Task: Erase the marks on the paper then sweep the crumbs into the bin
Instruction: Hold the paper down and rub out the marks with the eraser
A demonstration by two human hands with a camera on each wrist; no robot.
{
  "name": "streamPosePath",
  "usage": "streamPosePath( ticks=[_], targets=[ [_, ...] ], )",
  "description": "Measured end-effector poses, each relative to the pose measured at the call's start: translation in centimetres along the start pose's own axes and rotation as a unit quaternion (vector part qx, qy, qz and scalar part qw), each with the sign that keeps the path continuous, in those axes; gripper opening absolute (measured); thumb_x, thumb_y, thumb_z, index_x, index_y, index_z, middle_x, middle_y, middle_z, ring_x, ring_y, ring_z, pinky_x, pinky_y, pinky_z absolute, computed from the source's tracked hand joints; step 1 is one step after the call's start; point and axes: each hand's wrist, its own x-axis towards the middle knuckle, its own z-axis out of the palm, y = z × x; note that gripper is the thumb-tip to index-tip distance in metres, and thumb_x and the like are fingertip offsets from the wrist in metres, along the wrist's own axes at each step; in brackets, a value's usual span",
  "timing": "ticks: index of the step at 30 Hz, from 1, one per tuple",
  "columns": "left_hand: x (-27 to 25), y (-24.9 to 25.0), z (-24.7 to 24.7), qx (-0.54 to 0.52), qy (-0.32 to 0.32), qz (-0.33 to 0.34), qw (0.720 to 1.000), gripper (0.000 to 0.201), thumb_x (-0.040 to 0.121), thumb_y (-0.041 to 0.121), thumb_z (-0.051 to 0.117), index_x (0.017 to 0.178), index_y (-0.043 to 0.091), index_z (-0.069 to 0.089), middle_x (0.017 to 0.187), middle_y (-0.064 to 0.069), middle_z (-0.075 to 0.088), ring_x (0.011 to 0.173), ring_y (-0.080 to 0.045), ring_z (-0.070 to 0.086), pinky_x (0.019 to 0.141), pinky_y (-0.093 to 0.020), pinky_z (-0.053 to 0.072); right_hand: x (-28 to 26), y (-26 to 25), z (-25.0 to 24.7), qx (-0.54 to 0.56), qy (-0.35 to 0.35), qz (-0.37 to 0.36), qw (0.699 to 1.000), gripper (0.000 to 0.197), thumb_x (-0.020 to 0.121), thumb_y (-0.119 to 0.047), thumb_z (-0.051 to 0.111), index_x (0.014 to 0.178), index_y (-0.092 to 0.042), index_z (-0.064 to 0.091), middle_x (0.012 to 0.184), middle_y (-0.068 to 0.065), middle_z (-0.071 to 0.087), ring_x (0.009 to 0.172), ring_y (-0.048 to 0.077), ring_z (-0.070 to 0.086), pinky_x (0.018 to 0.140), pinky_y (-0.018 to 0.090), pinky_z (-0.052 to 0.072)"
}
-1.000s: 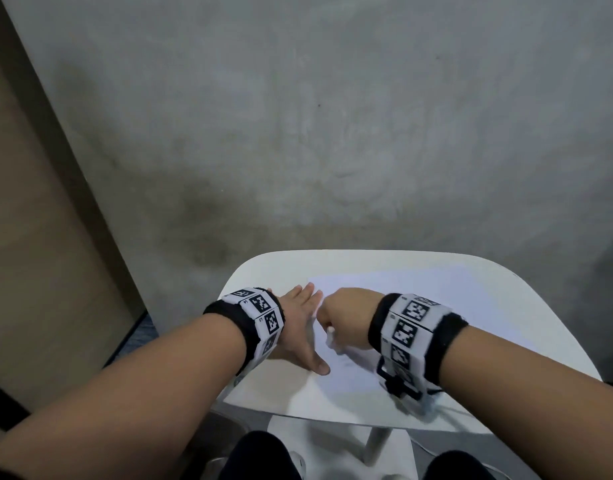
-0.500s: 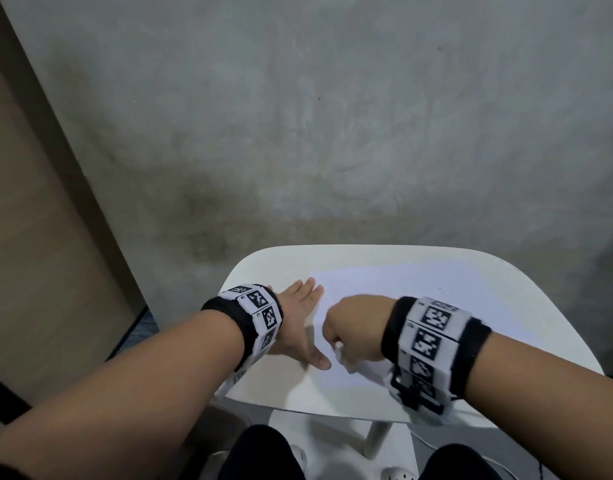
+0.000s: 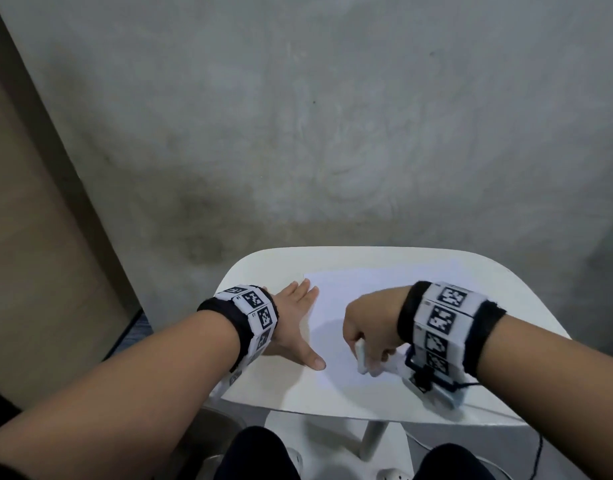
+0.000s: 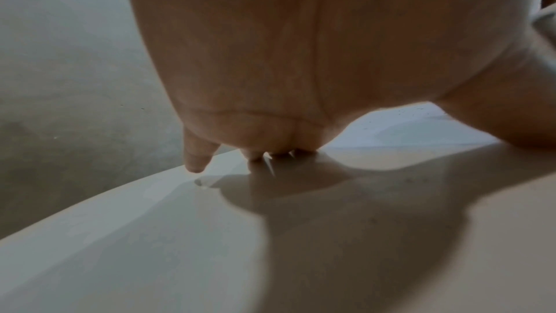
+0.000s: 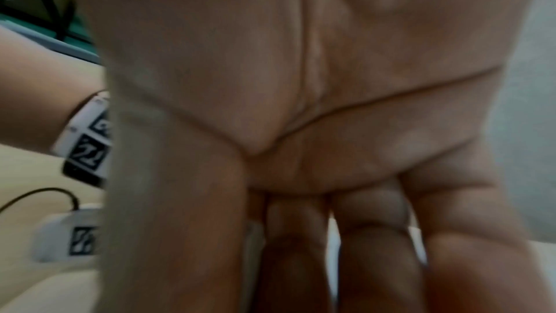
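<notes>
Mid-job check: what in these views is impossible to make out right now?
- Marks on the paper: none readable in head view; too faint, partly under the right hand.
- Eraser: mostly hidden by curled fingers; right wrist view is blurred.
- Crumbs: only tiny specks in left wrist view, unclear.
- Bin: not identifiable; table and arms block below.
- Left hand fingertips: hidden by the palm in left wrist view.

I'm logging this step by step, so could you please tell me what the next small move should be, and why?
Probably rub the white eraser over the near part of the white paper sheet again. The right hand grips it right at the sheet, and the flat left hand pins the sheet's left edge on the white table. No marks are discernible.
</notes>
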Motion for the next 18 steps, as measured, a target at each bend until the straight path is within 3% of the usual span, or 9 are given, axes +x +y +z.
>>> streamPosePath(
  ticks=[1,3,6,9,13,16,18],
  targets=[
    [0.0,0.1,-0.1,0.003,0.001,-0.001,1.0,0.132,0.071,0.08,0.06,0.152,0.02,-0.025,0.159,0.002,-0.031,0.148,-0.015,-0.021,0.119,-0.056,0.0,0.3,-0.1,-0.5,-0.001,0.007,0.004,1.0,0.015,0.075,-0.02,0.072,0.087,-0.012,0.072,0.069,-0.003,0.066,0.061,0.013,0.058,0.063,0.024,0.048],
    [-0.1,0.2,-0.2,0.001,0.002,0.001,1.0,0.13,0.072,0.077,0.062,0.152,0.021,-0.024,0.16,0.001,-0.03,0.148,-0.017,-0.021,0.118,-0.053,-0.001,1.3,-0.5,-1.2,0.009,0.092,0.004,0.996,0.007,0.076,-0.023,0.071,0.078,-0.016,0.069,0.076,0.0,0.071,0.074,0.018,0.066,0.072,0.028,0.053],
    [-0.5,0.3,-0.5,-0.003,-0.005,0.002,1.0,0.129,0.074,0.076,0.062,0.152,0.022,-0.025,0.159,0.001,-0.031,0.148,-0.017,-0.022,0.118,-0.049,-0.003,2.1,-0.9,-0.7,0.029,0.176,-0.001,0.984,0.003,0.078,-0.018,0.067,0.076,-0.019,0.065,0.085,0.0,0.073,0.085,0.019,0.066,0.075,0.03,0.051],
    [-0.6,0.3,-0.4,0.002,-0.004,-0.002,1.0,0.129,0.074,0.077,0.06,0.152,0.02,-0.025,0.158,0.002,-0.032,0.148,-0.016,-0.022,0.118,-0.05,-0.003,0.8,-0.2,0.5,0.007,0.114,-0.005,0.993,0.004,0.077,-0.016,0.068,0.077,-0.017,0.064,0.084,-0.002,0.072,0.077,0.017,0.062,0.073,0.03,0.05],
    [-0.5,0.4,-0.2,-0.001,0.0,-0.006,1.0,0.129,0.074,0.077,0.061,0.152,0.02,-0.025,0.159,0.003,-0.032,0.148,-0.015,-0.022,0.119,-0.05,-0.002,-0.3,0.2,-0.3,-0.016,-0.015,0.03,0.999,0.019,0.076,-0.014,0.074,0.095,-0.01,0.072,0.062,-0.007,0.061,0.055,0.009,0.054,0.058,0.021,0.046],
    [-0.7,0.6,-0.5,0.004,0.004,-0.007,1.0,0.128,0.075,0.075,0.062,0.153,0.019,-0.024,0.159,0.001,-0.03,0.149,-0.017,-0.021,0.119,-0.047,-0.002,1.0,-0.7,-1.1,-0.012,0.09,0.029,0.995,0.014,0.073,-0.018,0.071,0.086,-0.015,0.073,0.074,0.0,0.071,0.071,0.019,0.066,0.071,0.028,0.054],
    [-0.8,0.6,-0.5,-0.001,0.002,-0.004,1.0,0.128,0.075,0.074,0.062,0.152,0.019,-0.024,0.159,0.001,-0.03,0.148,-0.017,-0.022,0.119,-0.046,-0.003,1.7,-0.9,-0.9,0.024,0.151,0.019,0.988,0.011,0.076,-0.018,0.07,0.087,-0.016,0.071,0.081,0.0,0.071,0.08,0.019,0.065,0.071,0.028,0.051]
  ],
)
